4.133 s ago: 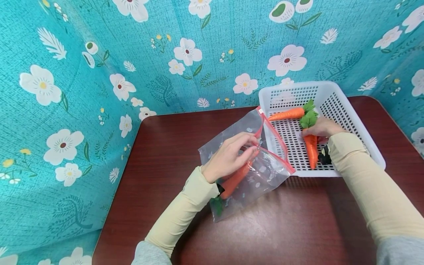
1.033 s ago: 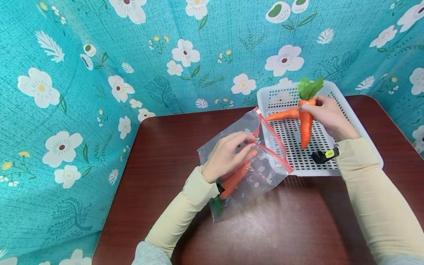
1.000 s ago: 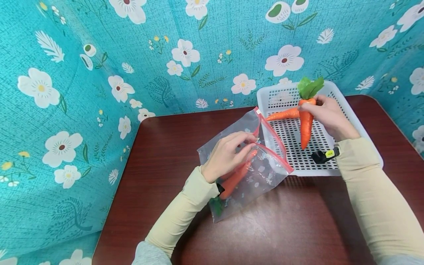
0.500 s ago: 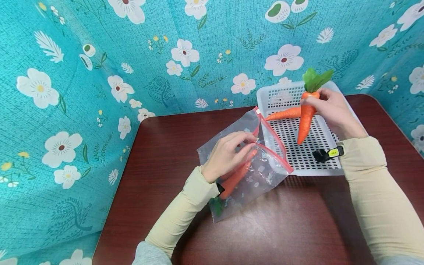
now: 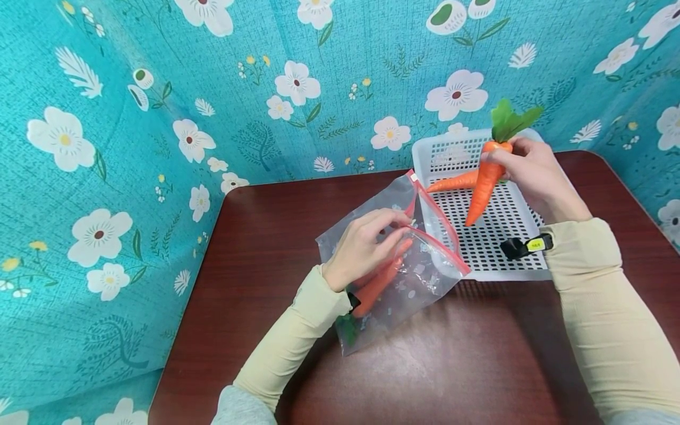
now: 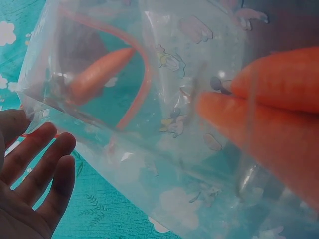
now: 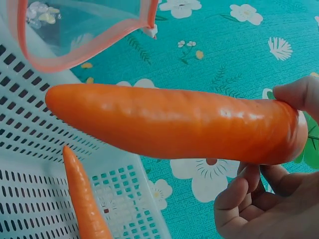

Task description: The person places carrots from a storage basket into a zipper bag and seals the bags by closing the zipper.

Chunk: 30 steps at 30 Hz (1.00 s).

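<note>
My left hand [image 5: 365, 247] pinches the open edge of a clear zip bag [image 5: 419, 283] with a red seal strip. Inside the bag, carrots lie beneath my hand; the left wrist view shows two, an upper carrot [image 6: 284, 79] and a lower carrot [image 6: 259, 129]. My right hand [image 5: 539, 174] holds a leafy-topped carrot [image 5: 484, 183] near its crown, thumb on one side and fingers on the other. It hangs tip down and tilted over a white perforated basket [image 5: 595, 260]. Another carrot [image 5: 451, 181] lies in the basket, its top partly hidden.
The bag's mouth overlaps the basket's left rim. Both stand on a dark reddish-brown table [image 5: 265, 236]. A teal flowered cloth [image 5: 340, 88] hangs behind and along the left side. Each wrist carries a small black camera mount, such as the right camera mount [image 5: 523, 247].
My right hand has picked the carrot up from the basket floor and raised it; its tip has lately swung left toward the bag. My left hand stays on the bag's edge.
</note>
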{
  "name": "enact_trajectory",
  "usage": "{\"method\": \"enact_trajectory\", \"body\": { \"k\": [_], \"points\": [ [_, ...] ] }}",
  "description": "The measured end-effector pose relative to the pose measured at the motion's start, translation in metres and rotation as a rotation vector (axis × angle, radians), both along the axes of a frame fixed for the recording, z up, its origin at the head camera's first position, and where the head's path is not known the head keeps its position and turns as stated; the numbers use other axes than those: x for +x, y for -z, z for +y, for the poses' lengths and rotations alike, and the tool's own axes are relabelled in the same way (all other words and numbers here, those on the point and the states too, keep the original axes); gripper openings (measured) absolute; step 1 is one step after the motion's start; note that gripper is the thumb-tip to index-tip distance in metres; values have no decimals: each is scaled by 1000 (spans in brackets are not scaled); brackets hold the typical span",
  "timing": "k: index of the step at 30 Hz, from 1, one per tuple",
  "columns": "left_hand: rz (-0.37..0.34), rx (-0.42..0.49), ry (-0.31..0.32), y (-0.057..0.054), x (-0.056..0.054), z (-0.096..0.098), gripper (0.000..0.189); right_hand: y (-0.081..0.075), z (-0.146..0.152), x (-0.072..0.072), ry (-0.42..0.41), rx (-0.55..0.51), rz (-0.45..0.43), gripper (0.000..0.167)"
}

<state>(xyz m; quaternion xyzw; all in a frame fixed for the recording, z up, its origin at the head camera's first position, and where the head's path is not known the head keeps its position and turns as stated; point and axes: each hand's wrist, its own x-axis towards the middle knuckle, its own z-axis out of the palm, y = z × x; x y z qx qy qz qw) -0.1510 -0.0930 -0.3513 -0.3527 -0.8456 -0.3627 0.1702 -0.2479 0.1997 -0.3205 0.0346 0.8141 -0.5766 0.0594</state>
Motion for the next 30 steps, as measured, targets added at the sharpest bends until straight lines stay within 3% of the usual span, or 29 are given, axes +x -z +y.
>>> {"method": "enact_trajectory", "body": {
  "k": [8,14,22,30],
  "points": [
    [-3,18,3,0,0,1,18,-5,-2,3,-6,-38,9,42],
    [-9,20,0,0,0,1,18,-5,-7,4,-37,-29,49,55],
    [-7,23,4,0,0,0,17,1,-12,7,-101,-106,93,44],
    [-15,26,6,0,0,0,17,5,-19,11,-132,-18,88,52]
  ]
}}
